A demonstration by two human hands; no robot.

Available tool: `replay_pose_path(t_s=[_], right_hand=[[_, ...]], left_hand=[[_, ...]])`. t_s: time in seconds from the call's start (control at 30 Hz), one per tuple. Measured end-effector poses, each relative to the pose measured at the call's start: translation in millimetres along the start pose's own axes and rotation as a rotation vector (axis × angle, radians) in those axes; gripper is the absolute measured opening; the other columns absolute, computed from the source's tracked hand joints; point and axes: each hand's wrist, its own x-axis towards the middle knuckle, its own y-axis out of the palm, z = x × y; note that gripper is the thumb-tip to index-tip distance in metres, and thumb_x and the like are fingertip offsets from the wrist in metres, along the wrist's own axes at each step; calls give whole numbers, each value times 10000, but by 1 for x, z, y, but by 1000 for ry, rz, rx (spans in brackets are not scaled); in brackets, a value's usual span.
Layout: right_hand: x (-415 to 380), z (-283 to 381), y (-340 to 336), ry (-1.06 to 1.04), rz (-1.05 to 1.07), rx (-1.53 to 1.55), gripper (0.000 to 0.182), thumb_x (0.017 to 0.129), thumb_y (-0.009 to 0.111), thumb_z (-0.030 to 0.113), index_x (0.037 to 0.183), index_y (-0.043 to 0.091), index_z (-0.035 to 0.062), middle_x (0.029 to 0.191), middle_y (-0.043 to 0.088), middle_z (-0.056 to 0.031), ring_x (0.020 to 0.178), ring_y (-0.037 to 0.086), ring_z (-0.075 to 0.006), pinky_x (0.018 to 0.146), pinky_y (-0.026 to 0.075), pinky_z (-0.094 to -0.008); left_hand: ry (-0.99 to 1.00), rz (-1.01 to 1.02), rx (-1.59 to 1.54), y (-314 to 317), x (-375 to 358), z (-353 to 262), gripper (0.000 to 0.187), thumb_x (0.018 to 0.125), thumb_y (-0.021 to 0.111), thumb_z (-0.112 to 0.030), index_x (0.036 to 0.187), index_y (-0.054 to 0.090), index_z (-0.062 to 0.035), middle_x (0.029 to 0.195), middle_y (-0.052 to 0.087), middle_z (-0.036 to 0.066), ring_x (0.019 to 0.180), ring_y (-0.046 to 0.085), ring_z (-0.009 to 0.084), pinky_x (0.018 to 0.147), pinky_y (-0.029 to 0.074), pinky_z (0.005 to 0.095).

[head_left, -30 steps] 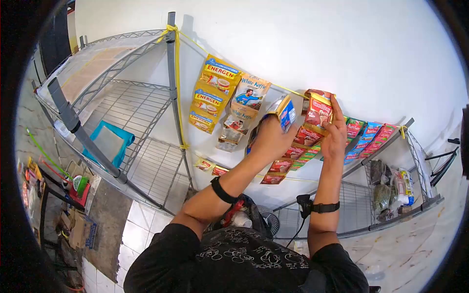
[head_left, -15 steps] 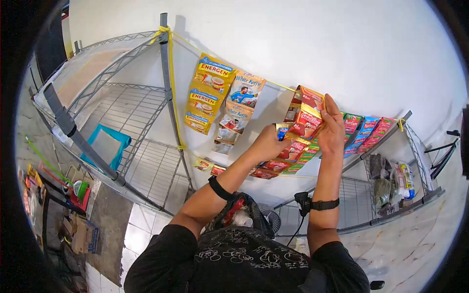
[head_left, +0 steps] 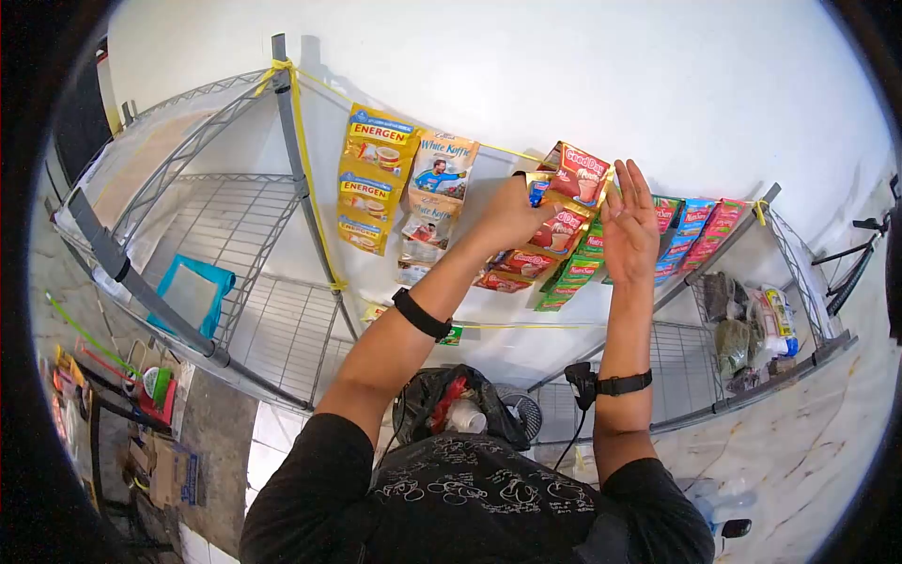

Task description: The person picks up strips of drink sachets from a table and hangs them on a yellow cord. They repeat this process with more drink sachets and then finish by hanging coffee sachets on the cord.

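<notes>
On my feed, the left hand grips a blue packet against red sachets — the right hand, fingers extended, beside them; Energen packets hang near the yellow cord's left end.

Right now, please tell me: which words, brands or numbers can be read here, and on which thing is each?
"ENERGEN": strip of yellow rectangular sachets.
"White Koffie": strip of beige-and-blue rectangular sachets.
"Good Day": strip of red rectangular sachets with gold edges.
"NutriSari", small: strip of blue rectangular sachets.
Too small or blurred: other sachet print, white print on the black fabric shirt, marks on the brown cardboard box.
</notes>
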Motion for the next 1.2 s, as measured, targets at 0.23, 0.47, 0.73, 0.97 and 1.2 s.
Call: replay_pose_path(t_s=[0.23,0.47,0.73,0.97,1.2], right_hand=[[-4,-8,-10,-19,-55,-23,717,753,489,-136,1422,276,8,1504,198,-120,1267,383,-253,985,390,-287],[-15,-18,-13,-53,-128,-397,650,792,517,-116,1398,324,20,1449,328,-101,1228,424,-210,1035,361,-326],[-31,-6,-19,-130,-113,-836,266,845,539,-48,1097,589,21,1007,583,-44,853,559,-103,712,475,-245],[-42,-16,9,653,336,-435,491,972,424,423,1029,608,-28,926,664,-90,777,631,-153,688,516,-272],[-41,-9,51,342,237,147,451,941,511,269,1276,453,-28,1162,582,-115,1052,570,-187,916,459,-331]], left_hand=[[-113,26,173,12,1,10,278,780,689,-188,1006,651,-31,858,685,137,746,656,232,680,501,359],[-113,38,-160,37,-6,64,287,794,670,-131,1046,623,-2,897,685,113,787,638,182,725,490,327],[-223,-147,81,6,-56,58,348,881,587,-300,967,638,34,814,660,206,721,641,338,668,483,404],[-38,-137,-174,-21,-94,-18,287,885,548,-201,959,628,65,853,655,195,759,633,287,693,482,387],[349,135,-7,-19,-97,-27,223,811,594,-99,997,621,22,907,664,155,775,648,241,721,509,347]])
